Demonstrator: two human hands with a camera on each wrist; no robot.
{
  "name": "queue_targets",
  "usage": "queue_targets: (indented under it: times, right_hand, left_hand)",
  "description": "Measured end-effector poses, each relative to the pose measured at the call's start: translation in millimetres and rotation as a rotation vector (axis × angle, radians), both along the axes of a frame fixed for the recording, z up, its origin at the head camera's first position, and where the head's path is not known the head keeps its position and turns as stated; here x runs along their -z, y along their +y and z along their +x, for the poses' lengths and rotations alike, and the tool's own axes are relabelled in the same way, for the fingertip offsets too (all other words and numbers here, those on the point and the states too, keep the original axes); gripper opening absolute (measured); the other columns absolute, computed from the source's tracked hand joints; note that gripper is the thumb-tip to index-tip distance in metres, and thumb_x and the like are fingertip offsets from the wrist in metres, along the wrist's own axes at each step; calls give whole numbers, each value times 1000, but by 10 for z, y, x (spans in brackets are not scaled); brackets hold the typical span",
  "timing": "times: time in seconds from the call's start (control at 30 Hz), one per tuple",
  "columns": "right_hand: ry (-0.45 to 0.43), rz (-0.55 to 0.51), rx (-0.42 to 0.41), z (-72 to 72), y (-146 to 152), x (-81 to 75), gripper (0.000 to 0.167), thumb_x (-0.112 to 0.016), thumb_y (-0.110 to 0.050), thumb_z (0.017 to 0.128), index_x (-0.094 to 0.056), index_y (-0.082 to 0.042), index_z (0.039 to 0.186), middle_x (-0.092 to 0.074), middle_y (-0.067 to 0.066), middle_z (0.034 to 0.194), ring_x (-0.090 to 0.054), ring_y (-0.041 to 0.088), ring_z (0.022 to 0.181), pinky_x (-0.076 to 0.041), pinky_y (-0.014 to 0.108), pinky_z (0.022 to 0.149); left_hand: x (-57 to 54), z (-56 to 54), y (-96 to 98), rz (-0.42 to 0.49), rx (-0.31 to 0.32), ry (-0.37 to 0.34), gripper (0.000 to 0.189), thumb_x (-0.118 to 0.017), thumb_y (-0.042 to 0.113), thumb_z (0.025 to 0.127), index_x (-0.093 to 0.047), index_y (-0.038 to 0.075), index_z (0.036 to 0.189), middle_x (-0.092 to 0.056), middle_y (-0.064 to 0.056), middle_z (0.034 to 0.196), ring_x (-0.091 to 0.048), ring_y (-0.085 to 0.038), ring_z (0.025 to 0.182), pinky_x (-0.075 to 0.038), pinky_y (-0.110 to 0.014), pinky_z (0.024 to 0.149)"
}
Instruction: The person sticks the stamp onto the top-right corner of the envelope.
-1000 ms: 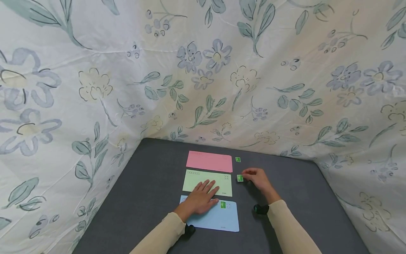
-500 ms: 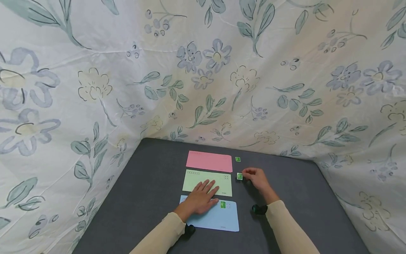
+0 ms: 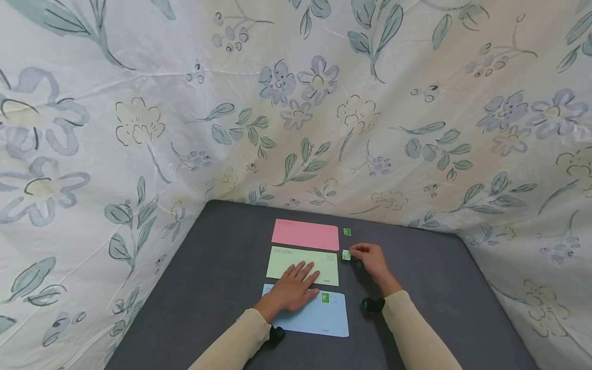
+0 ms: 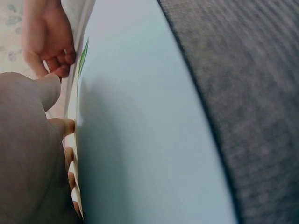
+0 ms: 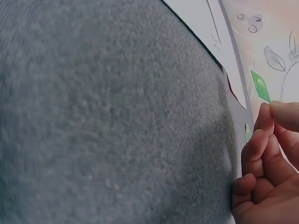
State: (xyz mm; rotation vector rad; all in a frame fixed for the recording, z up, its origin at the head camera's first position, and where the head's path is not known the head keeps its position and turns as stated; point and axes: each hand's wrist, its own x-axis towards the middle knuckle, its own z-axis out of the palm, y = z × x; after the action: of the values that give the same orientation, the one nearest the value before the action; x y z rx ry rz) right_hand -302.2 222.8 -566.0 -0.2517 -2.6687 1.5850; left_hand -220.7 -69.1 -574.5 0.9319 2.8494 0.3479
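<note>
A small green stamp, pinched in the right hand's thumb and finger, just right of the light green envelope, the left hand, fingers spread, over that and the blue envelope, a pink envelope farther back, dark gray table below

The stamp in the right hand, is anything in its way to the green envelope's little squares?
No, nothing visible. The stamp is just right of the little squares; the left hand rests left of them, on the green envelope.
</note>
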Motion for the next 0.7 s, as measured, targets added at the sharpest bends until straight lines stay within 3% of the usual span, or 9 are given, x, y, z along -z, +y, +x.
queue_targets:
  times: [0.7]
  right_hand:
    - [0, -1, 23, -16, -134, 17, 16, -75, -12, 104, -80, 0, 111, -72, 13, 105, -60, 30, 93, -49, 37, 76]
  left_hand:
    - [-12, 2, -5, -14, 0, 6, 62, -42, 52, 116, -40, 22, 170, -28, -4, 178, -21, -28, 164, -17, -49, 131]
